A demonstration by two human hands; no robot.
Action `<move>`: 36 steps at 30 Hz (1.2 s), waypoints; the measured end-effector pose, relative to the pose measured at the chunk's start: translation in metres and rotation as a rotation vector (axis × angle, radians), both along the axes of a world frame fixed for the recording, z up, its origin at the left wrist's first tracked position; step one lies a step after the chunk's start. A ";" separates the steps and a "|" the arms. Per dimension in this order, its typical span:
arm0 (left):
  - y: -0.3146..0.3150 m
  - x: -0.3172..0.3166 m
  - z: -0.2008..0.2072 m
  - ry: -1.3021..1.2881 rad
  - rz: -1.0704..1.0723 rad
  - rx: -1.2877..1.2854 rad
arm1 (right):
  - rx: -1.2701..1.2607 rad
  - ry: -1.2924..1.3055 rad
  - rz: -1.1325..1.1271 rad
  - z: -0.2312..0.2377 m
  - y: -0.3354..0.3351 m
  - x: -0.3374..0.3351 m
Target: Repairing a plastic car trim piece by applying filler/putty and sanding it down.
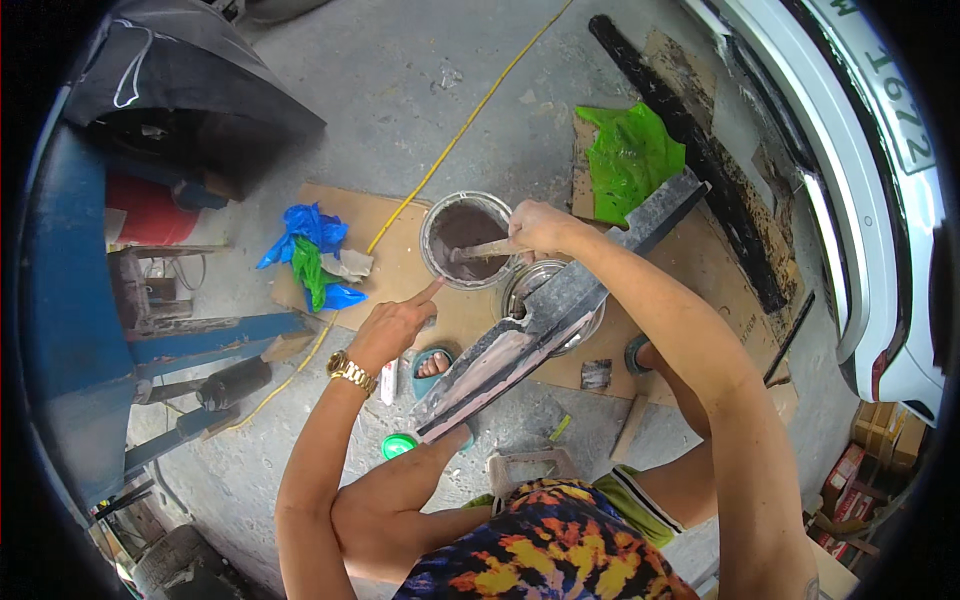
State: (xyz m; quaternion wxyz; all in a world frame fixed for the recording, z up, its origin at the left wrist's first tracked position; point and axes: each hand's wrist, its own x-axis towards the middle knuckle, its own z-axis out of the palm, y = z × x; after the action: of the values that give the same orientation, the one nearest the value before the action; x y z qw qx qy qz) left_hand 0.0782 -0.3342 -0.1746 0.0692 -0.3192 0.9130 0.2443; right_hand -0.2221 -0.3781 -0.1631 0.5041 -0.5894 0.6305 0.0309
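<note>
My right hand (545,228) is closed around a flat wooden stick (485,250). Its far end dips into brownish-grey paste inside a round can (427,240). Close to the can's near rim is my left hand (392,328), its index finger stretched toward the rim. The other fingers are curled, and a small grey edge shows beside them; what it belongs to I cannot make out. A long grey and pink panel (545,325) slants from near my left knee to the upper right, passing under my right forearm. It partly covers a shiny metal pot or tin (590,330).
Cardboard (330,212) lies under the can. Blue and green plastic bags (318,240) sit left, a green sheet (635,155) and a black strip (700,150) upper right. A yellow cable (470,120) crosses the floor. A white car (870,200) stands right, a blue metal frame (100,250) left.
</note>
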 end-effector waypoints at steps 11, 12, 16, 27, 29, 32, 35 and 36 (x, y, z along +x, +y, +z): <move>-0.014 0.065 0.070 0.626 0.668 -0.209 | -0.730 0.137 0.115 0.218 0.124 -0.031; -0.008 0.060 0.081 0.643 0.672 -0.231 | -0.795 0.176 0.110 0.234 0.146 -0.036; 0.022 0.039 0.108 1.001 1.117 0.598 | -0.878 0.245 0.072 0.287 0.214 -0.036; 0.125 -0.026 0.121 1.415 1.077 0.944 | -0.889 0.198 0.052 0.314 0.315 -0.043; 0.137 -0.026 0.120 1.420 1.065 0.944 | -0.859 0.236 0.040 0.315 0.325 -0.040; 0.146 -0.024 0.115 1.447 1.066 0.944 | -0.837 0.305 0.031 0.310 0.333 -0.038; 0.148 -0.020 0.115 1.439 1.056 0.907 | -0.881 0.351 0.048 0.299 0.336 -0.038; 0.150 -0.021 0.113 1.438 1.060 0.910 | -0.922 0.364 0.062 0.294 0.336 -0.039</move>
State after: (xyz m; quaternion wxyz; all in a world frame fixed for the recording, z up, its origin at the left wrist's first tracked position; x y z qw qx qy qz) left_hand 0.0568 -0.1842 -0.0616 -0.5016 -0.4045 0.2974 0.7045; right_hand -0.2607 -0.0426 0.1311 0.0715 -0.7545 0.6385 -0.1339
